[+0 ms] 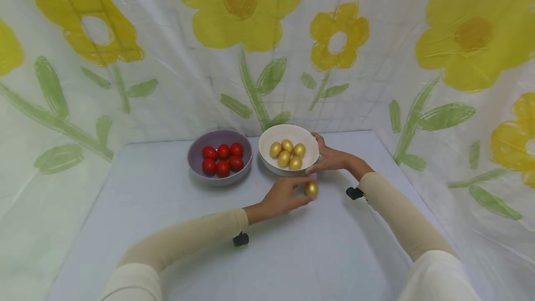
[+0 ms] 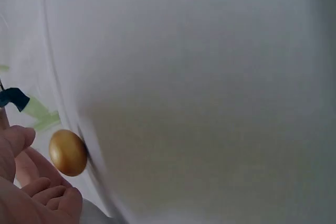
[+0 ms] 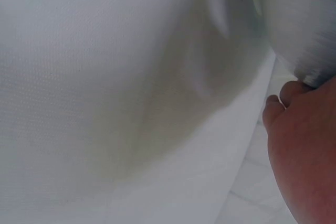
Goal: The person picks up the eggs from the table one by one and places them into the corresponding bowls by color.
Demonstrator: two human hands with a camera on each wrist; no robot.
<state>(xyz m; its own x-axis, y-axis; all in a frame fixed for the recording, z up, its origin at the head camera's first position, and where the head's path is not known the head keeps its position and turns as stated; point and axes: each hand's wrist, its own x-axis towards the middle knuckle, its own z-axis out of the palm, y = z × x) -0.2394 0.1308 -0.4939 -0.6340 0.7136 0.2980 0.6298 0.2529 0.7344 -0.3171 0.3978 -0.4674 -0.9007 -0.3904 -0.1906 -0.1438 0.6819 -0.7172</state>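
Note:
A golden egg (image 1: 311, 189) lies on the table just in front of the white bowl (image 1: 276, 167). My left hand (image 1: 283, 196) reaches in from the left, its thumb and fingers spread to either side of this egg. In the left wrist view a gap shows between a near fingertip and the egg (image 2: 68, 153). My right hand (image 1: 332, 158) holds the white bowl by its right side, thumb at the front and fingers round the back. The right wrist view has the right hand (image 3: 304, 140) at the lower part of the bowl (image 3: 304, 19). Several golden eggs (image 1: 284, 158) lie inside the bowl.
Left of the white bowl stands a purple bowl (image 1: 196, 171) with several red eggs (image 1: 223, 167). Both bowls are near the back edge of the pale cloth-covered table (image 1: 259, 264). A white curtain (image 1: 167, 27) with painted yellow flowers hangs behind and along the sides.

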